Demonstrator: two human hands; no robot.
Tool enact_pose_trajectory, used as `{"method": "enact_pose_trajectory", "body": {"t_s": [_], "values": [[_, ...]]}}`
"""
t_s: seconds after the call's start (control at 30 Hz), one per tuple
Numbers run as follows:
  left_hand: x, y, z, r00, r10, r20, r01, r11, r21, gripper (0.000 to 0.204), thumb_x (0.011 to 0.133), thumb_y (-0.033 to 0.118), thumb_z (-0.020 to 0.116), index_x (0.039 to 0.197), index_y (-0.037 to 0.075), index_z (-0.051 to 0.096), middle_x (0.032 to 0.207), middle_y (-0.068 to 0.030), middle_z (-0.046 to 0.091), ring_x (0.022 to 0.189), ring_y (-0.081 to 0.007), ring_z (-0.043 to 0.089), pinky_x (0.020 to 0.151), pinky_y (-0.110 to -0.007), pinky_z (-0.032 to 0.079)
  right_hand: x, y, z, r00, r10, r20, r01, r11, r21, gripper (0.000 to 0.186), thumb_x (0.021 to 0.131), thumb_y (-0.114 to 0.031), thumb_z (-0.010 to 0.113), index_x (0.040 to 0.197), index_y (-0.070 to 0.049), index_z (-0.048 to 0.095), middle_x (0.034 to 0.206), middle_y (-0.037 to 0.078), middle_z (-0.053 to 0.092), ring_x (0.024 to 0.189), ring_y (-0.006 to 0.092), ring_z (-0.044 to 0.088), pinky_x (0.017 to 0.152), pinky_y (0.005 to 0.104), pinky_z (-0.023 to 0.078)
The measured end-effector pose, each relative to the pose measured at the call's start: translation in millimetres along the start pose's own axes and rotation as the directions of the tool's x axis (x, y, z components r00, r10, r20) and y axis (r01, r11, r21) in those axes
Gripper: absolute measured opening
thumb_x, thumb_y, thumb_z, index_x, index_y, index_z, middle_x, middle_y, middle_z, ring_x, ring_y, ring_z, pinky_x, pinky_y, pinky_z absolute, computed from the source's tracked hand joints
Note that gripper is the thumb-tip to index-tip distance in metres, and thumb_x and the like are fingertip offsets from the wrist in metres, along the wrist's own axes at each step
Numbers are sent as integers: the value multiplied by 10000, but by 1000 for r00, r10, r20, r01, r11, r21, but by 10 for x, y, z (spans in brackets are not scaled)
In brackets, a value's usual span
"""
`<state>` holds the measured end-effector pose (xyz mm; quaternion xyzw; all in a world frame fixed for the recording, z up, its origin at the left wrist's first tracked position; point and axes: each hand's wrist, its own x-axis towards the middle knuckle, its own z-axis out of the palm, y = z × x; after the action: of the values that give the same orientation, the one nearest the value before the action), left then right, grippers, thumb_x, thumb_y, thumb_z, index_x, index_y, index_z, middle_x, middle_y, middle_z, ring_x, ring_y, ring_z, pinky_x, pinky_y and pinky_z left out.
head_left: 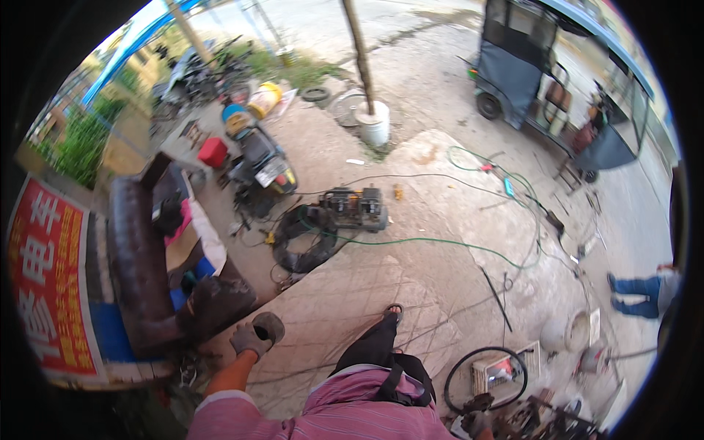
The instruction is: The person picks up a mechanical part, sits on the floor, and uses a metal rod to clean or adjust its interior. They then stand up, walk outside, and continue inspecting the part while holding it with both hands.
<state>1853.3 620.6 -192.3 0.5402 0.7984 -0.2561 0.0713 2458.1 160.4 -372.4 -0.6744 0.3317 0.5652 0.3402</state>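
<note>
My left hand [249, 340], in a grey glove, is out to the left over the concrete. Its fingers are wrapped round a dark, short cylindrical piece [271, 325] with a hollow-looking end. Low at the right, my right hand [478, 425], also gloved, is partly cut off by the lower edge. It is beside a heap of dark metal parts [539, 419] and close to a thin black bicycle-type tyre [449, 374]. Blur and dark clutter hide whether its fingers hold anything.
A brown sofa [132, 257] with cloths stands left. Ahead are an air compressor [356, 207], a black tyre [282, 253] and a parked scooter [260, 158]. A green hose [440, 240] crosses the ground. A pole stands in a white bucket [375, 128]. A covered three-wheeler [524, 88] and a person [642, 290] are right.
</note>
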Motion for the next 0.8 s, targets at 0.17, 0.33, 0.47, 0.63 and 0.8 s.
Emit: {"method": "enact_pose_trajectory", "body": {"t_s": [0.17,0.33,0.47,0.63,0.8], "values": [[134,1167,51,989,141,-50,-138,989,53,809,568,460,872,1236,105,585,1211,-177,598,1086,-347,648,919,-457,551,163,-233,-128,998,-44,-43,46,997,56,221,891,-159,556,1017,4,636,897,165,678,773,334,687,721,451,589],[331,2082,-22,946,322,-35,-305,922,239,932,557,537,856,1323,110,538,1245,-187,574,1096,-356,641,915,-463,544,-7,-685,356,998,-47,31,45,998,43,242,936,-167,555,1053,24,647,937,170,700,848,328,707,752,448,596],[224,3214,-393,889,459,-1,-435,844,315,913,557,550,846,1284,84,549,1268,-193,547,1089,-357,641,911,-462,536,219,-557,317,995,-63,78,50,986,160,273,919,-182,579,1067,34,656,925,164,703,781,306,704,724,417,594],[267,4480,-246,803,586,-109,-487,751,446,881,555,514,852,1271,98,551,1255,-174,550,1151,-349,598,930,-460,511,623,-765,118,996,53,66,-63,986,156,257,929,-196,581,1013,35,656,920,160,713,776,273,710,698,391,592],[409,6116,592,659,752,15,-671,578,463,838,596,471,845,1279,90,543,1230,-162,541,1144,-365,566,990,-473,451,888,-607,-294,992,50,-114,-21,970,242,256,920,-50,554,1153,41,612,947,156,721,757,243,725,703,355,605]]}}
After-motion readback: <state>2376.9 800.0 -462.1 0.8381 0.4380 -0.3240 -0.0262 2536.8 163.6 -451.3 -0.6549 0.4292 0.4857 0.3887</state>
